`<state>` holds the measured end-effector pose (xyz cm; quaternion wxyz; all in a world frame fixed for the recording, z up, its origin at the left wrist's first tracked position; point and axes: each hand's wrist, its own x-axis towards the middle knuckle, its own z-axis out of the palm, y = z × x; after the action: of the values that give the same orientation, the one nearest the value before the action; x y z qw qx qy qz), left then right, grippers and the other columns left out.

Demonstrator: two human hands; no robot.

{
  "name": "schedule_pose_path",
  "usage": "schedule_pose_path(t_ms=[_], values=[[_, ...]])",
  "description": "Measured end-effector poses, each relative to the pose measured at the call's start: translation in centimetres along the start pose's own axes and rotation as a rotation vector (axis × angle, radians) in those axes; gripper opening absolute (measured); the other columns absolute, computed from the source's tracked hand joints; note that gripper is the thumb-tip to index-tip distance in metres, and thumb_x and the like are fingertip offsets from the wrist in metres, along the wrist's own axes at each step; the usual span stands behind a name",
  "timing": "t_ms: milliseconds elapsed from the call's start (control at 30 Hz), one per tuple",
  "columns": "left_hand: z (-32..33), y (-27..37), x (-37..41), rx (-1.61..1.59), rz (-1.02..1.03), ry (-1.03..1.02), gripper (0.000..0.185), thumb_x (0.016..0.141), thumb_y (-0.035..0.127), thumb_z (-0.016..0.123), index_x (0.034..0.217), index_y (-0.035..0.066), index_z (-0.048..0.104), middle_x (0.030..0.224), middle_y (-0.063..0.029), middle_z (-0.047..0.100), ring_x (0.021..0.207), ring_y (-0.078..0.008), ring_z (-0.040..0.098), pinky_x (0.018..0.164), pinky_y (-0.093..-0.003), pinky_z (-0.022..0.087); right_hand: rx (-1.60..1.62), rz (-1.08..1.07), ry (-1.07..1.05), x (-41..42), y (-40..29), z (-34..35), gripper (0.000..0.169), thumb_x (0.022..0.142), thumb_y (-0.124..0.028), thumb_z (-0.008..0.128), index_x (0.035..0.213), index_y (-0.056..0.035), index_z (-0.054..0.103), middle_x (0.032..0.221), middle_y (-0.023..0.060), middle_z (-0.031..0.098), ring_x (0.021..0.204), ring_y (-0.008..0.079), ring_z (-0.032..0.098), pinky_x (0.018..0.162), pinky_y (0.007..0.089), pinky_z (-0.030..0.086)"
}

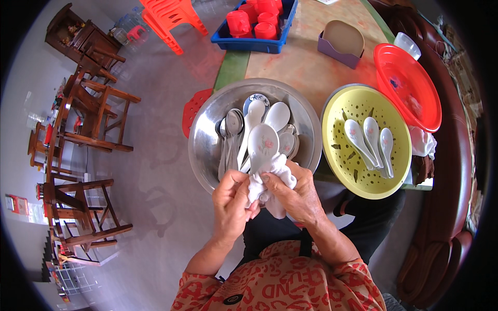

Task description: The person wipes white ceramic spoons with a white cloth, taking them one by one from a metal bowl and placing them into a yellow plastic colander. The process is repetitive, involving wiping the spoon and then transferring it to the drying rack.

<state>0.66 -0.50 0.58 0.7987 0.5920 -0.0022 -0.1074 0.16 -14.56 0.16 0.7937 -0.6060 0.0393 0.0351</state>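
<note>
A white spoon with a pink flower print [263, 144] is held bowl-up over the near part of a stainless steel basin [202, 155]. My left hand [232, 202] grips its handle end together with a white cloth [278, 171]. Bunched in my right hand [297, 192], the same cloth wraps the handle, which is mostly hidden. Inside the basin lie several metal spoons [234, 123], white spoons [277, 116] and one blue-patterned spoon [256, 102]. To the right, a yellow colander [338, 171] holds stacked flower-printed spoons [370, 134], handles towards me.
A blue tray [249, 46] of red cups [238, 22] stands at the table's far side. Near it is a purple holder [337, 52] with brown pads. A red plastic basin [430, 101] overlaps the colander's far right. Wooden chairs [89, 217] line the left; a brown leather sofa [447, 194] borders the right.
</note>
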Motion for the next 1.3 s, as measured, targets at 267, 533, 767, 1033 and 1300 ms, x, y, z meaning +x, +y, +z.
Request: schedule_pose_path(t_ms=[267,533,767,1033,1300], values=[[-2.5,1.5,0.4,-0.526,-0.425,-0.353,0.015,0.099,0.012,0.039,0.09,0.006,0.049,0.046,0.0025,0.034,0.034,-0.0034,0.029,0.032,-0.0202,0.022,-0.002,-0.199,0.142,0.8,-1.0,-0.7,0.021,0.088,-0.01,0.06,0.108,-0.0019,0.061,0.082,-0.0001,0.061,0.075,0.0068,0.053,0.068,0.0243,0.046],[-1.0,2.2,-0.6,-0.489,-0.466,-0.33,0.016,0.099,0.018,0.045,0.105,0.005,0.051,0.056,0.0026,0.036,0.041,-0.0025,0.029,0.039,-0.0192,0.026,0.524,-0.146,-0.135,1.8,-1.4,-2.2,0.037,0.088,-0.023,0.063,0.114,0.0019,0.056,0.09,0.0051,0.064,0.075,0.0084,0.057,0.065,0.0256,0.047],[0.7,0.5,-1.7,0.154,0.043,-0.098,0.018,0.095,0.015,0.054,0.107,0.003,0.049,0.069,-0.0001,0.045,0.052,-0.0042,0.033,0.046,-0.02,0.031,0.506,-0.103,0.057,2.4,-0.5,-1.5,0.026,0.088,-0.023,0.065,0.103,-0.0016,0.061,0.085,0.001,0.063,0.075,0.0061,0.056,0.065,0.0225,0.046],[-0.1,-0.2,-0.8,-0.054,0.006,-0.125,0.01,0.095,0.011,0.051,0.103,0.005,0.05,0.067,0.0027,0.04,0.052,-0.0042,0.029,0.046,-0.0205,0.028,-0.437,-0.671,0.474,3.1,-0.3,-2.6,0.042,0.068,0.014,0.057,0.106,-0.0032,0.059,0.095,0.0114,0.061,0.086,0.0243,0.061,0.075,0.0319,0.049],[0.5,-0.3,-0.9,-0.136,-0.02,-0.118,0.013,0.095,0.011,0.053,0.104,0.002,0.051,0.066,0.0043,0.038,0.052,-0.0026,0.027,0.046,-0.0203,0.028,-0.509,-0.715,0.318,2.0,-0.2,-1.3,0.038,0.065,-0.007,0.066,0.103,-0.0072,0.063,0.103,0.0129,0.059,0.091,0.0306,0.054,0.082,0.0401,0.042]])
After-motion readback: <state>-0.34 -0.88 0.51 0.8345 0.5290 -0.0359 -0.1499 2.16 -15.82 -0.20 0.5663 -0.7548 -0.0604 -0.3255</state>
